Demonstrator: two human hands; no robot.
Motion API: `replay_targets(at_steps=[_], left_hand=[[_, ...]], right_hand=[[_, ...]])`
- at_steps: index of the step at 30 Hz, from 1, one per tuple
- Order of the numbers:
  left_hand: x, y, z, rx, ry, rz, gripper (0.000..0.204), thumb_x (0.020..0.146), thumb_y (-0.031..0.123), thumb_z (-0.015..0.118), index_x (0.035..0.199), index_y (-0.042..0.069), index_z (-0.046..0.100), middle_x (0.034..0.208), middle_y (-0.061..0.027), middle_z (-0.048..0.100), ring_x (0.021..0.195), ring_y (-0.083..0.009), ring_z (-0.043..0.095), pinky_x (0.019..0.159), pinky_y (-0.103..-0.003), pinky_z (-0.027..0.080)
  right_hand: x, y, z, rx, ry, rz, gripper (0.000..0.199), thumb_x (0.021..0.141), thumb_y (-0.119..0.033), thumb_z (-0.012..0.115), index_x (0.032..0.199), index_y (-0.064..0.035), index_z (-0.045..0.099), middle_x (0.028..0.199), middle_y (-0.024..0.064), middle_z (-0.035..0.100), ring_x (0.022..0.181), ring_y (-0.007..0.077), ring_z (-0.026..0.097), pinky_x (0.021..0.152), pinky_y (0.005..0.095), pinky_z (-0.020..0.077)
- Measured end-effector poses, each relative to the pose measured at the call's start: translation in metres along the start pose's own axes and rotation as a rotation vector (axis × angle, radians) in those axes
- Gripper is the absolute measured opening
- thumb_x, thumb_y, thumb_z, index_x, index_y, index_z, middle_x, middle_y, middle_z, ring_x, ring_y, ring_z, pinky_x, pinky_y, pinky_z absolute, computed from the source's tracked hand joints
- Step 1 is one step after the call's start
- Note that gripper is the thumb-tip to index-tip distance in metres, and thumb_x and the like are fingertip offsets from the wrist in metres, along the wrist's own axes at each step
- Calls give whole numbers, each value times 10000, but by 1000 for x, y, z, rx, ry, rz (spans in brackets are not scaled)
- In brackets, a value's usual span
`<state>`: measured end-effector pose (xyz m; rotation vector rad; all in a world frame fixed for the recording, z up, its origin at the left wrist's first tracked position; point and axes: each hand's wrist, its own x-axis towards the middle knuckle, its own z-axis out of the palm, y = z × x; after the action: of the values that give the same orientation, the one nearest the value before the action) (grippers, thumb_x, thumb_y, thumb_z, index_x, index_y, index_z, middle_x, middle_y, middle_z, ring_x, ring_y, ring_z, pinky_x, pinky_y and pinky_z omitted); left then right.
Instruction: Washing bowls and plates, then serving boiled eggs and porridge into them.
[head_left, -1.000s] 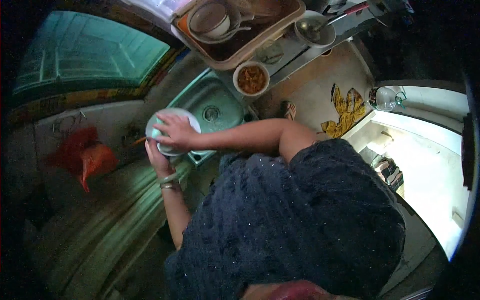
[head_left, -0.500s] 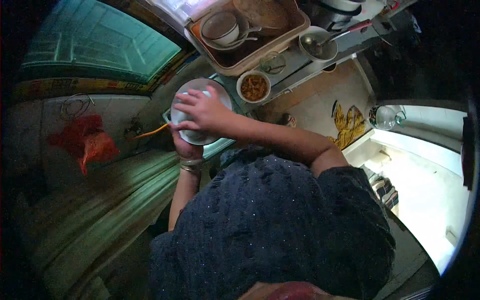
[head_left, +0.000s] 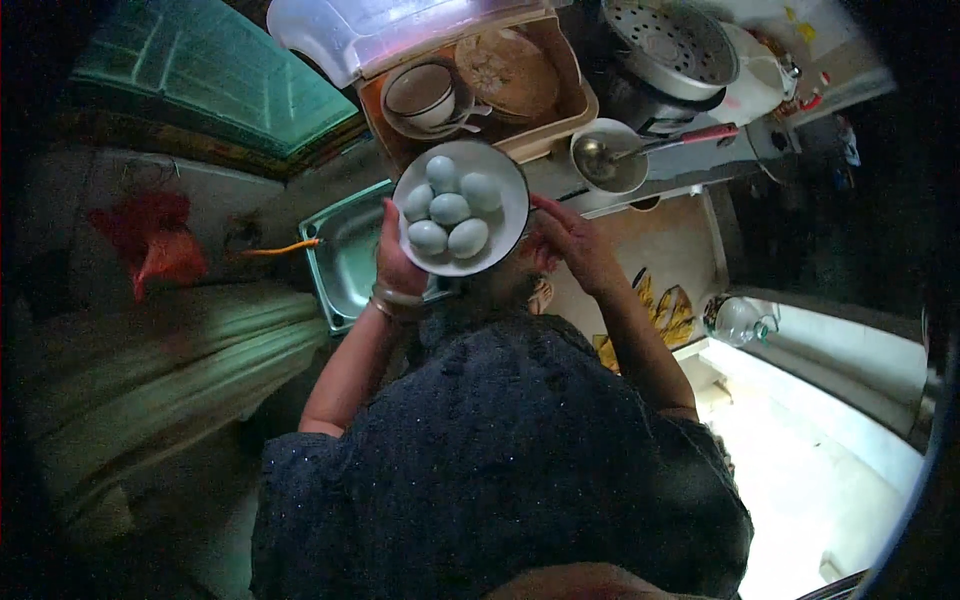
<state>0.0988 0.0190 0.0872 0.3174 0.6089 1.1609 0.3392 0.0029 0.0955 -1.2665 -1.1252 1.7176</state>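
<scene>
A white enamel bowl (head_left: pixel 508 225) with a dark rim holds several pale blue-green eggs (head_left: pixel 450 209), lying close together. My left hand (head_left: pixel 400 262) grips the bowl's left side, its thumb along the rim and the other fingers hidden beneath. At the right rim is my right hand (head_left: pixel 578 245): one finger reaches to the edge, while the others are loosely bent and apart from the bowl. Whether that fingertip touches the rim I cannot tell. To the left and below the bowl lies a metal sink (head_left: pixel 345 270).
A tan tray (head_left: pixel 590 105) with bowls, spoons and a plate stands beyond my hands. Right of it are a white bowl (head_left: pixel 632 178) with a red-handled ladle (head_left: pixel 690 138) and a steamer pot (head_left: pixel 670 50). A red mesh bag (head_left: pixel 150 235) is at far left.
My right hand has come off the bowl's top to its right side, uncovering the eggs. My left hand has carried the bowl rightward, away from over the sink. The view has shifted.
</scene>
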Motion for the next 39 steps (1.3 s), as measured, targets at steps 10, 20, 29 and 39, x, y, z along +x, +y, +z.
replay_targets(at_steps=[10, 20, 29, 39], left_hand=[[100, -22, 40, 222, -3, 208, 541, 909, 479, 352, 1231, 50, 421, 1152, -79, 539, 1050, -219, 531, 882, -347, 448], [106, -20, 51, 620, 57, -3, 310, 909, 250, 439, 1079, -9, 413, 854, -127, 602, 749, -208, 624, 628, -327, 532], [174, -36, 36, 757, 125, 193, 315, 881, 169, 468, 1144, 23, 372, 997, -130, 578, 751, -197, 628, 583, -310, 535], [192, -50, 57, 1206, 517, 314, 693, 785, 168, 482, 1356, -11, 131, 1200, -261, 471, 1043, -375, 509, 896, -437, 387]], right_hand=[[67, -33, -57, -313, 198, -239, 255, 875, -162, 424, 1053, 15, 468, 686, 131, 598, 532, 166, 594, 479, 264, 470], [119, -16, -53, -145, 334, -297, 302, 858, -111, 371, 1115, 32, 435, 790, 147, 607, 596, 216, 627, 531, 285, 530], [154, 0, -60, 83, 302, -357, 311, 867, -154, 407, 1154, -37, 428, 864, 128, 591, 579, 187, 605, 459, 288, 482], [157, -3, -118, 178, -75, -229, 370, 898, -209, 439, 1235, -60, 401, 966, 100, 604, 833, 183, 609, 665, 286, 498]])
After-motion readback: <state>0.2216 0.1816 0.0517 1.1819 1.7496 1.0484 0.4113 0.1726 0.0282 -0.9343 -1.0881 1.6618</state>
